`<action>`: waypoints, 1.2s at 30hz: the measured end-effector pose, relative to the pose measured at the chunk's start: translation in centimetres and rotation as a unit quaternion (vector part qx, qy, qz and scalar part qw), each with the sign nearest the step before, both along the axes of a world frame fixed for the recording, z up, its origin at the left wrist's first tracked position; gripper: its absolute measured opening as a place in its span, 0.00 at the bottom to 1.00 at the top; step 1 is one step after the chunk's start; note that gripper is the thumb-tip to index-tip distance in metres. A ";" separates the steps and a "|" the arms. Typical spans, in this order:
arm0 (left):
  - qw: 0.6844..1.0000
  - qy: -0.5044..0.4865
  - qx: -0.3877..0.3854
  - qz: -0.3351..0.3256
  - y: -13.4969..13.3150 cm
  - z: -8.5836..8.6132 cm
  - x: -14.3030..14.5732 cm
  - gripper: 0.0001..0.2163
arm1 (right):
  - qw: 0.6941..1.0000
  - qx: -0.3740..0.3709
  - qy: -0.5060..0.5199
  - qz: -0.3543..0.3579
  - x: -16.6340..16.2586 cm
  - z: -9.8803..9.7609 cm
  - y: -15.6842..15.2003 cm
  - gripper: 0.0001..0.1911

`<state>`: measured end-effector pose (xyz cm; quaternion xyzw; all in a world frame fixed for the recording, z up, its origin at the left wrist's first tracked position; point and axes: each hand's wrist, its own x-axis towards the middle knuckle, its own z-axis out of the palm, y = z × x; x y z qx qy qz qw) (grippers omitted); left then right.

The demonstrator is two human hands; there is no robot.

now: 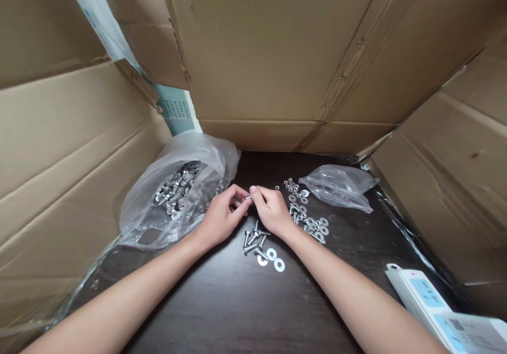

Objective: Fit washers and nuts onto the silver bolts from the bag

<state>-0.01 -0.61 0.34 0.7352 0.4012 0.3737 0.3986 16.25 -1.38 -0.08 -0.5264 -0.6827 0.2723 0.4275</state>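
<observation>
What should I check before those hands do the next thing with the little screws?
1. Small part pinched between left hand and right hand: ok.
2. Whether anything is threaded on it: cannot tell, too small.
3. Loose washers beside the right wrist: ok.
4. Loose bolts between the wrists: ok.
5. Bag of bolts lying beside the left hand: ok.

Worn on the head, facing forward and down, close above the left hand [219,217] and right hand [274,212] at centre; dark table [222,311] toward 6 o'clock, cardboard wall [277,53] at 12.
</observation>
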 end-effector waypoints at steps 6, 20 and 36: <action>1.000 -0.001 -0.001 0.004 0.1 0.1 0.0 0.08 | 0.999 0.018 0.032 -0.010 0.0 0.4 -0.2 0.18; 0.999 -0.031 -0.014 0.012 -0.1 0.0 0.1 0.09 | 0.997 -0.032 0.075 0.012 0.2 0.4 -0.1 0.23; 0.999 -0.030 -0.026 0.015 0.0 -0.1 0.1 0.11 | 0.998 -0.018 0.062 0.002 0.3 0.4 0.0 0.19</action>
